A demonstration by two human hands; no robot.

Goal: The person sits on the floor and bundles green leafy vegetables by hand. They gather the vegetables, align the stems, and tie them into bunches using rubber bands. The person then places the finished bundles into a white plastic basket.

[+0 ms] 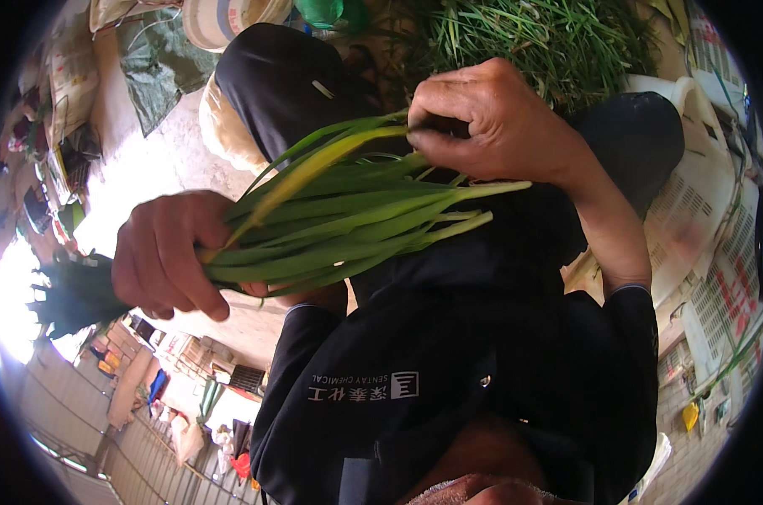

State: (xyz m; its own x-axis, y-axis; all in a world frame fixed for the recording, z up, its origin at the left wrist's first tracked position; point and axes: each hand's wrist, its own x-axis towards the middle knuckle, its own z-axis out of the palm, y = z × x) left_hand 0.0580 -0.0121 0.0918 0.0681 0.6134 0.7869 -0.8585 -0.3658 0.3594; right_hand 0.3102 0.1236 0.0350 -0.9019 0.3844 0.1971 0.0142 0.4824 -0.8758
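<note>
My left hand [167, 252] is wrapped around a bunch of long, flat green leaves [337, 227] that look like garlic chives. Their pale stem ends point right over my lap, and the darker leafy ends [72, 293] stick out left of the fist. One yellowed leaf [312, 164] runs along the top of the bunch. At that leaf's right end, the thumb and fingers of my right hand [492, 120] pinch it, just above the stem ends. The exact pinch point is partly hidden by the fingers.
Beyond my knees lies a large heap of loose green leaves [545, 44]. A white bucket [208, 28] and a dark green sheet [160, 76] are at the upper left. White perforated plastic crates [690, 183] stand close by my right leg.
</note>
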